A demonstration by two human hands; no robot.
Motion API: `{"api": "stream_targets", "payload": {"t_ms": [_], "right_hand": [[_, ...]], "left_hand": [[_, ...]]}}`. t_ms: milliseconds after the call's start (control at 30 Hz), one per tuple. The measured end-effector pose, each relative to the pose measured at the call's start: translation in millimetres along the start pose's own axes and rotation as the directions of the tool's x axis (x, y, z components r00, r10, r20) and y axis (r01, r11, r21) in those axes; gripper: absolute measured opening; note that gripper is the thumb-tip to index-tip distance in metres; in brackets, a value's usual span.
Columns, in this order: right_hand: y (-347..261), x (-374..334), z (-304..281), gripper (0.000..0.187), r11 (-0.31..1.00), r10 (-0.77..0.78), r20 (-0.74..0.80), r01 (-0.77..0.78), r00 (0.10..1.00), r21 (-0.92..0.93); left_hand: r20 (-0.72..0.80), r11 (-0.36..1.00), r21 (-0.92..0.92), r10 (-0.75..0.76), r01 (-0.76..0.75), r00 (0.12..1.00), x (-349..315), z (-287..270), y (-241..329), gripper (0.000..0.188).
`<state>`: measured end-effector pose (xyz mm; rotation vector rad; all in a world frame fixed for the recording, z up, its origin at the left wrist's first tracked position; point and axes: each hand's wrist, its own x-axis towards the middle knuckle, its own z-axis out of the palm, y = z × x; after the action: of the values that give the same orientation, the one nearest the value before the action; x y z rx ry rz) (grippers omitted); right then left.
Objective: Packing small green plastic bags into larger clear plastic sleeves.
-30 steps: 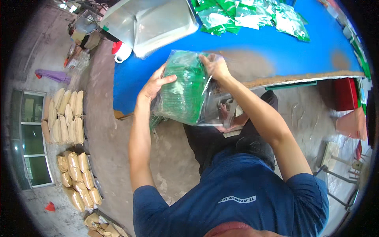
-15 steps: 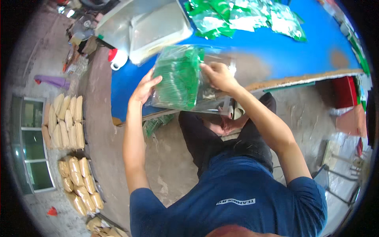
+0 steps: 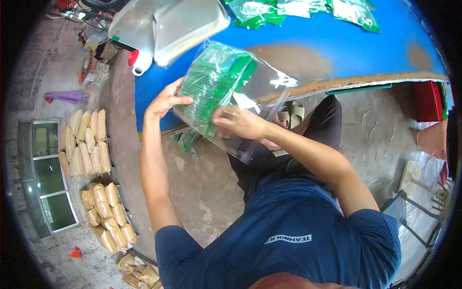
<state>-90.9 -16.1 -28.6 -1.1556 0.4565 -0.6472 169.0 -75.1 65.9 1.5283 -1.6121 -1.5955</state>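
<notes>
A clear plastic bag [image 3: 267,79], partly filled with a tightly layered stack of green pieces [image 3: 211,82], tilts over the front edge of the table. My left hand [image 3: 168,98] grips its left side, thumb on top and fingers hidden beneath. Against the lower right of the green stack, my right hand [image 3: 236,121] has its fingers curled and slightly blurred. What those fingers pinch is hidden, and I cannot tell whether they are inside the bag or outside. The bag's loose, transparent end spreads right, beyond my right hand.
Green-and-clear packets [image 3: 298,9] lie at the back of the blue table [image 3: 380,58]. A metal tray [image 3: 134,24] holds a stack of clear sheets [image 3: 192,29], beside a white bottle with a red cap [image 3: 140,63]. Stuffed tan sacks [image 3: 84,139] stand at left; a red bin [image 3: 427,102] is at right.
The bag has turned, its loose end swinging up to the right. My right hand has moved down and left, from the top of the green stack to its lower right side.
</notes>
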Motion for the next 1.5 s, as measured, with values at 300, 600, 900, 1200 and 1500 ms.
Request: {"api": "stream_targets", "payload": {"t_ms": [300,600,900,1200,1500], "right_hand": [[-12,-1,-9,0.025,0.878,-0.229,-0.057,0.181,0.972,-0.443],[-20,-14,-53,0.022,0.379,-0.5,0.083,0.304,0.862,-0.874],[-19,-3,-94,0.075,-0.143,-0.403,0.014,-0.048,0.915,-0.989],[-23,-18,-98,0.064,-0.09,-0.419,0.047,0.01,0.907,-0.996],[-8,-7,-41,0.023,0.368,-0.606,-0.069,0.202,0.792,-0.908]], "left_hand": [[-0.04,0.996,0.014,-0.084,0.085,0.996,-17,7,-6,0.069],[-0.076,0.999,0.033,-0.037,0.04,0.996,-13,-11,-17,0.076],[-0.032,0.995,-0.062,0.078,-0.08,0.996,68,-2,2,0.076],[-0.067,0.987,-0.024,0.156,-0.158,0.985,60,-4,-11,0.075],[-0.093,0.95,0.289,0.153,-0.12,0.984,60,-4,29,0.067]]}}
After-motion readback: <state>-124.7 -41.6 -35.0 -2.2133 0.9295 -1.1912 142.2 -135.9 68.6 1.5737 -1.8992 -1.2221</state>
